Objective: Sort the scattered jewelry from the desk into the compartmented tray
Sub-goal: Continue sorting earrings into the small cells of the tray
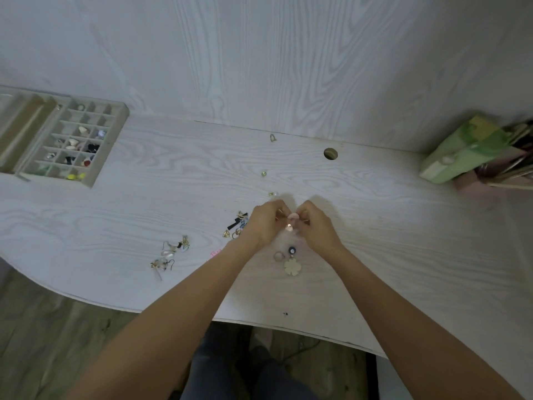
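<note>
pink earring [293,217] pinched between left hand [266,220] and right hand [315,223].

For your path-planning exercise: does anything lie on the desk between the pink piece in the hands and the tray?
Nothing visible does. The pink piece is held above the desk; toward the tray, far left, the desktop is bare, with loose earrings nearer the front edge.

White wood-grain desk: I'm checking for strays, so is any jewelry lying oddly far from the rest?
Yes. A small gold pendant lies alone near the white wood-grain desk's back edge, well beyond the scattered clusters.
</note>
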Available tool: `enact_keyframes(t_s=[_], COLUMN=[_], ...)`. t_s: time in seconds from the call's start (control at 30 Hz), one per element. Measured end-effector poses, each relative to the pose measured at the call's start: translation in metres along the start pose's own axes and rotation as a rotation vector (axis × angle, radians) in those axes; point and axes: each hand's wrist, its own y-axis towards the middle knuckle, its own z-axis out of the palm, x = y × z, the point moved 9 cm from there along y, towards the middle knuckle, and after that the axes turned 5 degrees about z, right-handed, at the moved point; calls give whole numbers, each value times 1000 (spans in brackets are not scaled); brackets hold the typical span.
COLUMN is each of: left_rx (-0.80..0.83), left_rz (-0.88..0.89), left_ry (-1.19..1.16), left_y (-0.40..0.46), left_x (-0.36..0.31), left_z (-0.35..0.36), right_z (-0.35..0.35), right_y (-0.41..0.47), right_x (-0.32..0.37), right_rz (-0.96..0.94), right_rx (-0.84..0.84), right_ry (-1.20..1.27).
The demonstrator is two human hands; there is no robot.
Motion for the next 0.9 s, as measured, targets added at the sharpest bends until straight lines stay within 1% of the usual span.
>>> enact_keyframes(t_s=[0.1, 0.17, 0.27, 0.33, 0.43, 0.57, 0.67, 0.7, 0.77, 0.83, 0.9], left_rx=[-46, -108, -181, -184, -194, -235, -274, -301, -371, -439, -498], left_rz=[47, 55, 15, -46, -99, -142, -123, -101, -55, -15, 19], left_ry=[-130, -275, -519, -676, -818, -867, -873, -825, -643, -520, -412], left_y=[-5, -10, -20, -28, -39, -55, -66, -69, -72, -75, -74], left_x=[-8, -12, -8, 1, 19, 46, 66, 73, 82, 89, 96], left_z=[-33, -62, -103, -121, -154, -210, -263, -283, -318, -349, -378], right_z=[7, 17, 31, 41, 69, 113, 155, 171, 193, 216, 242], right_y=[0, 1, 7, 13, 20, 30, 38, 42, 52, 63, 71], right_x=[23, 49, 91, 115, 155, 207, 247, 261, 282, 299, 313], right_rz=[84, 104, 46, 3, -68, -126, -148, -150, -147, -105, -37], right_rx=[134, 236, 285, 288, 327, 387, 445, 458, 427, 375, 391], right_ry=[382, 521, 528, 504, 458, 415, 401, 389, 377, 396, 469])
